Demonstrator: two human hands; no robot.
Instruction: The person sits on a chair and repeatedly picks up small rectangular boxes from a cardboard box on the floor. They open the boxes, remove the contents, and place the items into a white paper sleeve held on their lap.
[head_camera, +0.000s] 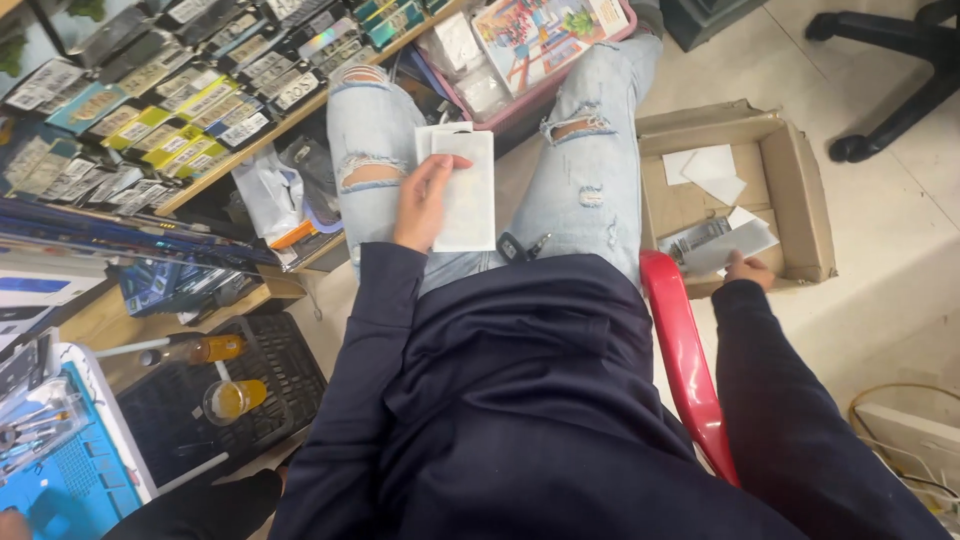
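I sit on a red chair (684, 350) in ripped light jeans. My left hand (424, 200) holds a stack of flat white packets (466, 188) over my left thigh. My right hand (748, 268) reaches down to the right and grips a flat grey-white packet (728, 245) at the near edge of an open cardboard box (800, 190) on the floor. White paper pieces (708, 167) lie inside the box. A dark key fob (514, 247) rests on my lap.
A wooden shelf (250, 150) with several small packaged items runs along the upper left. A pink tray (520, 50) with a colourful board sits beyond my knees. A black mat with a glass (232, 398) and a blue work mat (70, 480) lie at lower left. An office chair base (890, 80) stands upper right.
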